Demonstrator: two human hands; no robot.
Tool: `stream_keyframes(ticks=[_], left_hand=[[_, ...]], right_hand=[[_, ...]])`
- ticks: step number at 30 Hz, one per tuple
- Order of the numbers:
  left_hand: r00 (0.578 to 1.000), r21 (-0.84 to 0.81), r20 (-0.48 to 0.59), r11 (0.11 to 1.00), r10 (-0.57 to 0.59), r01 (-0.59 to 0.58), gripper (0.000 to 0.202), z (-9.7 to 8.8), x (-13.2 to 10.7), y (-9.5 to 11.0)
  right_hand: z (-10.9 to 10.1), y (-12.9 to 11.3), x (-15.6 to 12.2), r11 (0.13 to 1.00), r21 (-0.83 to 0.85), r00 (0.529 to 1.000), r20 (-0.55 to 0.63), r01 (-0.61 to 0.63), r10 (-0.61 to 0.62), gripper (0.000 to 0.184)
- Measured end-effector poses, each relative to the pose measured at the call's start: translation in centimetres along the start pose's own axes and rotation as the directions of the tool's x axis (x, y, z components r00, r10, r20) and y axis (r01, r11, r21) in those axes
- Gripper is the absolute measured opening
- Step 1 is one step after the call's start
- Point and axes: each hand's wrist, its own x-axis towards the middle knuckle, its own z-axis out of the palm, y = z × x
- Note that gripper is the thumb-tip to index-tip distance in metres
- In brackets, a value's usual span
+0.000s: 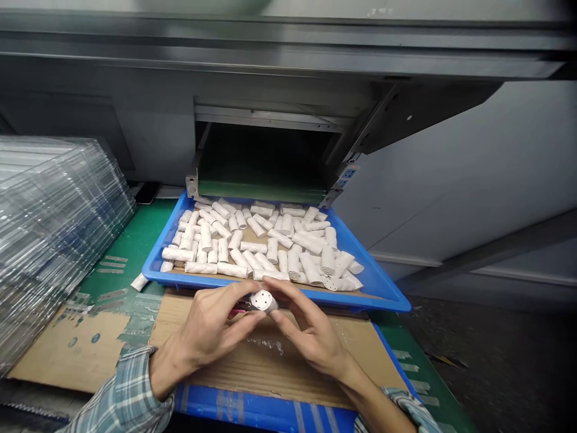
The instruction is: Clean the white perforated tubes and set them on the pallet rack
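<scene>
Two bare hands, one white part between them. The left hand [210,331] and right hand [306,337] are pressed in toward each other, with the fingertips of both pinching a short white cylinder [264,302]. It is held just above a brown corrugated cardboard sheet [270,361], right by the near rim of a shallow blue plastic tray [279,294]. The end facing up is flat and dotted with small round holes; the rest is mostly hidden by fingers.

The tray holds dozens of similar white perforated cylinders [256,243], too many to count exactly, mostly lying at mixed angles, some standing on end. One loose white cylinder [139,281] lies on a green work mat [130,240], just left of the tray. A tall stack of clear ribbed plastic trays [54,228] sits at left. A second blue plastic tray [252,409] shows under the cardboard at the bottom. Two plaid shirt sleeves [126,391] enter from the bottom corners. A grey metal machine housing [265,156] with one dark opening stands behind the tray.
</scene>
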Motion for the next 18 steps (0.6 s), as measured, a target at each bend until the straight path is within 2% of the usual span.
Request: stream_keyframes(ticks=[2, 5, 8, 13, 18], left_hand=[[0.999, 0.019, -0.035, 1.0, -0.012, 0.013, 0.024, 0.4, -0.1, 0.0], [0.998, 0.08, -0.064, 0.997, 0.002, 0.003, 0.031, 0.9, -0.2, 0.1], [0.998, 0.139, -0.033, 0.989, 0.047, -0.042, 0.037, 0.7, 0.1, 0.2], [0.997, 0.331, 0.027, 0.941, 0.072, -0.077, 0.046, -0.2, 0.7, 0.1], [0.996, 0.431, 0.059, 0.899, 0.06, -0.08, 0.054, -0.2, 0.5, 0.0]], right_hand=[[0.5, 0.1, -0.2, 1.0, -0.002, 1.0, 0.015, -0.022, 0.022, 0.05], [1.0, 0.1, -0.1, 0.998, -0.033, 0.999, -0.013, 0.048, -0.049, 0.048], [0.9, -0.2, 0.3, 0.997, -0.036, 0.996, -0.064, 0.065, -0.067, 0.039], [0.3, -0.5, 0.5, 0.996, -0.03, 0.997, -0.002, 0.08, -0.08, 0.055], [0.2, -0.6, 0.5, 0.992, -0.064, 0.994, 0.015, 0.106, -0.105, 0.059]])
